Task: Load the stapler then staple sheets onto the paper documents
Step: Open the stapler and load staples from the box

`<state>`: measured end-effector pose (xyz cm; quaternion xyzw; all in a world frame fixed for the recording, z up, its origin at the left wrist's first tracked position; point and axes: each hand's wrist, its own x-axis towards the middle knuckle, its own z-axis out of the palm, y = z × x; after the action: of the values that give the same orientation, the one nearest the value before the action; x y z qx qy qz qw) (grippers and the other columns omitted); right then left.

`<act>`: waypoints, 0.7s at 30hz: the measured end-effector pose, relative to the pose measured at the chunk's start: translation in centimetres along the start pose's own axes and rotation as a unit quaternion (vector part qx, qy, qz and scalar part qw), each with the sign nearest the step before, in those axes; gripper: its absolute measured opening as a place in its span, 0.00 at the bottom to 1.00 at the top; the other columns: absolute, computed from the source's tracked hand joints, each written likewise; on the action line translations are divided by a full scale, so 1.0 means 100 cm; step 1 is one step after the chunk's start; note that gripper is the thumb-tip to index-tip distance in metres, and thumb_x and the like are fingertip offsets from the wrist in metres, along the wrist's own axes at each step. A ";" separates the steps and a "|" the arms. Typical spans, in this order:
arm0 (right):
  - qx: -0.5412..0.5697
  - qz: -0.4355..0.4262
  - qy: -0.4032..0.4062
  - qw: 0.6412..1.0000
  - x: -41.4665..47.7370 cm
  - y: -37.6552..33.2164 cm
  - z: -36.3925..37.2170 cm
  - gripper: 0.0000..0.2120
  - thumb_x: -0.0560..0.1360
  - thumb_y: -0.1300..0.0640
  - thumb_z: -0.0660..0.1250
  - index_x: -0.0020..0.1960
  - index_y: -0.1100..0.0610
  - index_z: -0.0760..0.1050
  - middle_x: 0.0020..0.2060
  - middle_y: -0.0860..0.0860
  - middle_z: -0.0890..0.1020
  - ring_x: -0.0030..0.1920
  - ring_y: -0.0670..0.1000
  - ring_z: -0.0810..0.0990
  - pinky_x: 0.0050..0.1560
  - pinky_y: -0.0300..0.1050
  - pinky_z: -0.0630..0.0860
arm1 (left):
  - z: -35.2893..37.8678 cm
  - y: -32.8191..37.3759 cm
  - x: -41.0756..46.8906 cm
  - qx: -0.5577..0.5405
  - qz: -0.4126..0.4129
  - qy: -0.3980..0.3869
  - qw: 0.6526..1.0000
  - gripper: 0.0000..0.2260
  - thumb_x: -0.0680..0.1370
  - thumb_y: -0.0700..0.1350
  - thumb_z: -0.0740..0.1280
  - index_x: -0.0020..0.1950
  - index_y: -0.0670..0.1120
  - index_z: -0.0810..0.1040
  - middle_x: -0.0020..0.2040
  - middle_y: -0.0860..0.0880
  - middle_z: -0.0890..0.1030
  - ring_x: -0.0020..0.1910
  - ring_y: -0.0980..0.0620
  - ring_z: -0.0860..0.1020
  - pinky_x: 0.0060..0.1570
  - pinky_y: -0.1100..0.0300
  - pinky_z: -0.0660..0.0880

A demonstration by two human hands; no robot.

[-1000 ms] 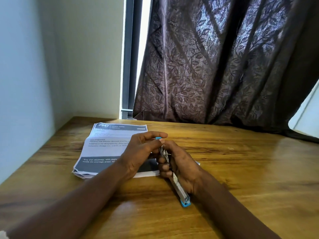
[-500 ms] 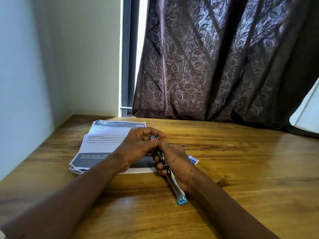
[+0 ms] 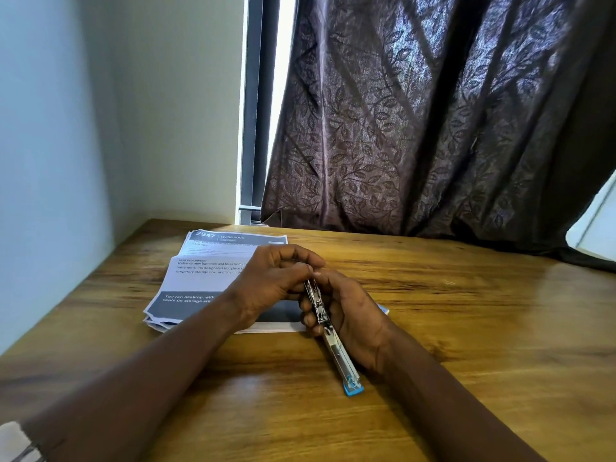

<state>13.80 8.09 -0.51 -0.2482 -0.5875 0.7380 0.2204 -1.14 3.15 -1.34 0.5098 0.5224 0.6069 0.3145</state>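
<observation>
A slim metal stapler (image 3: 328, 335) with a blue end lies slanted across my right hand (image 3: 346, 315), which grips it from below, blue end toward me. My left hand (image 3: 273, 281) is curled over the stapler's far tip, thumb and fingers pinched there; whether staples are between them is hidden. A stack of printed paper documents (image 3: 206, 271) with grey header and footer bands lies on the wooden table (image 3: 466, 328) just behind and left of both hands. A small blue thing (image 3: 383, 309) peeks out behind my right hand.
A pale wall (image 3: 66, 161) borders the table on the left. A dark leaf-patterned curtain (image 3: 433, 128) hangs along the table's back edge beside a window frame. A white object (image 3: 596, 228) shows at the far right.
My left fingers have closed more tightly over the stapler's far tip, covering the blue part there. The stapler stays in my right hand at much the same slant.
</observation>
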 end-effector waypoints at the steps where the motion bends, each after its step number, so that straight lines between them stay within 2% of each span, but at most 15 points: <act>1: -0.006 -0.006 0.002 1.000 0.000 0.000 0.000 0.17 0.83 0.50 0.58 0.51 0.61 0.78 0.33 0.54 0.76 0.29 0.49 0.74 0.28 0.40 0.69 | -0.001 0.000 0.000 -0.004 -0.004 -0.004 1.000 0.06 0.80 0.36 0.68 0.53 0.41 0.84 0.43 0.41 0.86 0.39 0.50 0.84 0.42 0.58 0.81; 7: 0.001 -0.004 0.014 1.000 0.005 0.002 -0.003 0.17 0.82 0.48 0.62 0.58 0.63 0.75 0.30 0.52 0.75 0.26 0.47 0.70 0.21 0.36 0.65 | -0.001 -0.001 0.001 -0.024 -0.037 -0.013 0.999 0.10 0.81 0.38 0.65 0.54 0.43 0.86 0.43 0.40 0.84 0.36 0.55 0.79 0.45 0.54 0.80; 9: 0.002 0.000 0.013 1.000 0.004 0.003 -0.003 0.16 0.83 0.49 0.62 0.59 0.62 0.74 0.30 0.51 0.74 0.26 0.46 0.69 0.21 0.35 0.65 | -0.001 -0.001 0.002 -0.036 -0.048 -0.011 0.998 0.10 0.80 0.38 0.66 0.54 0.44 0.87 0.49 0.35 0.84 0.41 0.49 0.79 0.47 0.52 0.81; 13: 0.010 0.009 0.016 1.000 0.004 0.001 -0.004 0.13 0.84 0.51 0.60 0.57 0.61 0.73 0.29 0.51 0.74 0.25 0.45 0.69 0.22 0.36 0.62 | -0.005 -0.001 0.004 -0.071 -0.075 -0.018 0.994 0.11 0.80 0.36 0.65 0.54 0.43 0.87 0.50 0.39 0.86 0.44 0.46 0.80 0.55 0.45 0.80; 16: 0.007 0.017 0.016 1.000 0.003 0.001 -0.005 0.13 0.83 0.49 0.60 0.54 0.60 0.74 0.29 0.50 0.74 0.25 0.46 0.68 0.22 0.36 0.62 | -0.008 0.001 0.003 -0.091 -0.090 -0.039 0.991 0.14 0.81 0.36 0.61 0.56 0.43 0.86 0.54 0.35 0.85 0.48 0.42 0.81 0.52 0.48 0.81; 19: 0.008 0.022 0.009 1.000 0.004 0.001 -0.006 0.15 0.83 0.47 0.60 0.55 0.59 0.74 0.28 0.50 0.73 0.24 0.46 0.68 0.22 0.37 0.62 | -0.009 0.002 0.002 -0.100 -0.094 -0.048 0.989 0.16 0.81 0.36 0.58 0.57 0.42 0.86 0.50 0.39 0.86 0.44 0.46 0.83 0.46 0.53 0.83; 21: 0.001 0.017 0.011 1.000 0.004 0.001 -0.006 0.14 0.83 0.48 0.61 0.56 0.60 0.73 0.28 0.50 0.73 0.24 0.46 0.68 0.21 0.36 0.62 | -0.009 0.002 0.003 -0.094 -0.095 -0.050 0.990 0.16 0.81 0.36 0.59 0.58 0.41 0.85 0.49 0.40 0.86 0.42 0.49 0.83 0.45 0.54 0.83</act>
<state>13.82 8.81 -0.72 -0.2663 -0.5796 0.7397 0.2145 -2.02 3.10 -1.01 0.4552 0.4929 0.5946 0.4430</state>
